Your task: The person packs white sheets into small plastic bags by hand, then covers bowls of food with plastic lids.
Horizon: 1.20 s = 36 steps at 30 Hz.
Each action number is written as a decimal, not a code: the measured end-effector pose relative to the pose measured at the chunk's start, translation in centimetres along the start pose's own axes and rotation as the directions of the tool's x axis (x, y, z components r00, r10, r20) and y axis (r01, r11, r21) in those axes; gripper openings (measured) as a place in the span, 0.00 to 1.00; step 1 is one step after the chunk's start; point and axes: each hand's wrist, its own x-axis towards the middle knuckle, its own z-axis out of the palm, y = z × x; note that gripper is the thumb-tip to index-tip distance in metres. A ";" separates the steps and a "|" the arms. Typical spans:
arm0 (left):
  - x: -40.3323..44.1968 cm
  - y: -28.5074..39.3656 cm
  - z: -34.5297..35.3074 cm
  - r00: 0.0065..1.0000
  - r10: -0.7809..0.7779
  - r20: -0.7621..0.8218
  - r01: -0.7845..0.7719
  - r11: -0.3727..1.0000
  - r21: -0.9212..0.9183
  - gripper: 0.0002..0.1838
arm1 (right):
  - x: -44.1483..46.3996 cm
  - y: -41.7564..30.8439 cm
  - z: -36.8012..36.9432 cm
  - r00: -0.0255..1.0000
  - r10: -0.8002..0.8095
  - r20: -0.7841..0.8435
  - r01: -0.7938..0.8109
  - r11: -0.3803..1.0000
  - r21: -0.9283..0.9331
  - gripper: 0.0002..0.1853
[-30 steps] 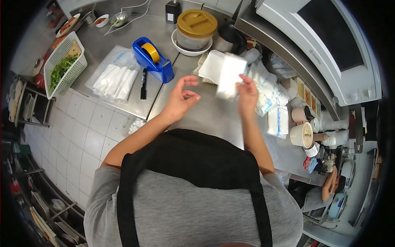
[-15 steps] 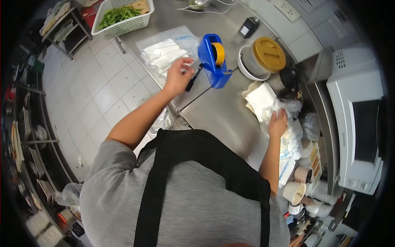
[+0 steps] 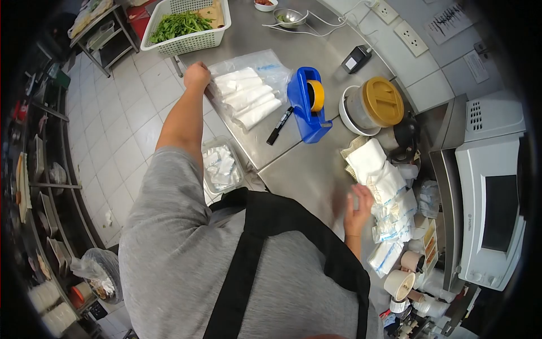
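My left hand (image 3: 197, 76) is closed at the left edge of a clear plastic bag (image 3: 273, 66) that holds several white rolled packets (image 3: 247, 96). Its fingers seem to pinch the bag's edge. My right hand (image 3: 359, 208) is raised over the steel counter with its fingers apart and nothing in it, just left of a pile of white and blue-marked packets (image 3: 393, 203). Between the hands lie a black marker (image 3: 280, 125) and a blue tape dispenser (image 3: 305, 118) with a yellow roll.
A basket of greens (image 3: 186, 44) stands at the counter's upper left. A lidded tub (image 3: 383, 101) sits in a white bowl behind the dispenser. Below the counter edge is a clear container (image 3: 222, 167) of white packets. A microwave (image 3: 492, 198) stands at the right.
The white packet has left my right hand, which drew back from the pile with spread fingers. My left hand moved left to the bag's edge and closed. The view has turned.
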 end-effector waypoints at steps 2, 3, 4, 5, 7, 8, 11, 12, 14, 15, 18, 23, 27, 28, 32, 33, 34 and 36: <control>-0.4 0.5 -0.5 0.999 -0.042 0.015 0.042 0.999 -0.007 0.11 | -0.9 -0.3 1.2 0.999 0.008 0.053 -0.012 0.998 0.066 0.12; -0.8 0.7 -0.9 0.998 -0.064 0.022 0.064 0.998 -0.011 0.08 | -1.3 -0.2 1.7 0.997 0.011 0.080 -0.019 0.995 0.099 0.11; -1.0 0.5 -1.0 0.999 -0.004 -0.032 0.002 0.999 -0.038 0.09 | -1.8 0.0 2.4 0.995 0.041 0.087 -0.051 0.992 0.115 0.11; -1.1 0.2 -0.9 0.995 0.055 -0.088 -0.061 0.996 -0.063 0.09 | -2.4 0.4 3.1 0.993 0.072 0.094 -0.084 0.988 0.132 0.11; -0.7 -0.4 -0.2 0.984 0.086 -0.156 -0.098 0.993 -0.072 0.10 | -2.9 0.5 4.0 0.995 0.076 0.064 -0.084 0.989 0.120 0.10; 0.1 -0.8 0.6 0.984 0.060 -0.168 -0.071 0.996 -0.060 0.10 | -3.0 0.6 4.2 0.996 0.066 0.056 -0.071 0.993 0.098 0.10; -0.6 -0.4 -0.3 0.985 0.107 -0.136 -0.096 0.992 0.081 0.11 | -2.9 0.7 4.6 0.999 0.022 0.033 -0.023 0.999 0.049 0.10; -0.8 0.0 -0.8 0.984 0.143 -0.108 -0.127 0.981 0.145 0.11 | -3.0 0.7 4.5 1.000 0.007 0.031 -0.009 0.999 0.041 0.10; 0.5 -0.4 -0.1 0.994 0.096 -0.052 -0.094 0.995 0.029 0.11 | -2.9 0.7 4.6 1.000 -0.006 0.024 0.005 0.999 0.034 0.11; 0.8 -0.4 0.1 0.997 0.077 -0.015 -0.077 0.997 -0.028 0.11 | -2.8 0.5 4.5 1.000 -0.002 0.022 0.001 0.999 0.032 0.11; 0.7 -0.4 0.0 0.992 0.076 -0.104 -0.090 0.987 -0.137 0.12 | -2.9 0.4 4.2 1.000 -0.013 0.002 0.012 0.999 0.034 0.11; 3.6 -2.3 0.9 0.962 0.186 -0.201 -0.246 0.910 -0.335 0.15 | -3.2 0.7 4.4 0.999 -0.010 -0.039 0.011 0.999 0.030 0.12; 0.1 1.8 -1.5 0.929 0.357 -0.096 -0.250 0.417 -0.874 0.06 | -3.4 0.8 4.2 0.997 0.076 -0.032 -0.076 0.997 0.006 0.15; -2.9 3.2 -2.7 0.913 0.392 -0.113 -0.288 0.423 -0.859 0.05 | -3.1 0.3 4.3 0.991 0.129 -0.017 -0.130 0.991 -0.038 0.17; -17.4 7.2 -4.5 0.786 0.573 -0.231 -0.560 0.503 -0.658 0.03 | -1.4 -4.0 5.2 0.970 0.221 0.098 -0.226 0.973 0.043 0.31; -20.2 7.5 -4.1 0.790 0.600 -0.128 -0.483 0.479 -0.733 0.05 | -0.8 -5.9 6.0 0.969 0.207 0.133 -0.223 0.967 0.123 0.35; -23.1 8.0 -3.5 0.785 0.616 -0.065 -0.406 0.433 -0.805 0.06 | -0.2 -8.3 6.7 0.970 0.201 0.139 -0.231 0.938 0.257 0.37; -27.0 8.1 -1.0 0.644 0.765 -0.022 -0.352 0.270 -0.896 0.06 | 1.1 -12.9 8.5 0.971 0.177 0.158 -0.234 0.831 0.506 0.41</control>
